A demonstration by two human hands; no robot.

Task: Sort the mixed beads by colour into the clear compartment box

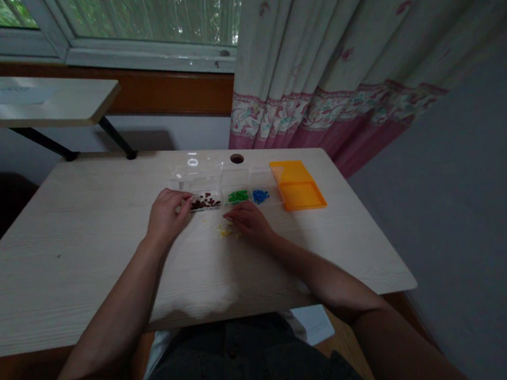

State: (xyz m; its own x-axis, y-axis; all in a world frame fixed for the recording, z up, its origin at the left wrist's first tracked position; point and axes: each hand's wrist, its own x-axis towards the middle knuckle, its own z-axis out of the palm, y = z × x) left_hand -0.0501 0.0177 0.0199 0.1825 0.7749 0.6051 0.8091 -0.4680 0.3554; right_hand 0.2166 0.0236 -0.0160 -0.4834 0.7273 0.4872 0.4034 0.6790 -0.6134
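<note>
A clear plastic compartment box (223, 205) lies on the desk with its clear lid raised behind it. Small brown pieces (206, 202), green pieces (238, 196) and blue pieces (260, 196) sit in separate compartments. At the box's left end is my left hand (168, 214), its thumb and fingers bent together; what they hold is too small to name. My right hand (251, 222) is in front of the green compartment, fingertips pinched on something I cannot make out. Under and beside those fingertips, small yellow pieces (225, 232) lie loose on the desk.
An opened orange case (302, 193) lies right of the clear box. Behind the box is a round hole (236, 158) in the desk (106, 261). A raised shelf (74, 103) on black legs stands at the back left. A curtain (299, 105) hangs behind the desk.
</note>
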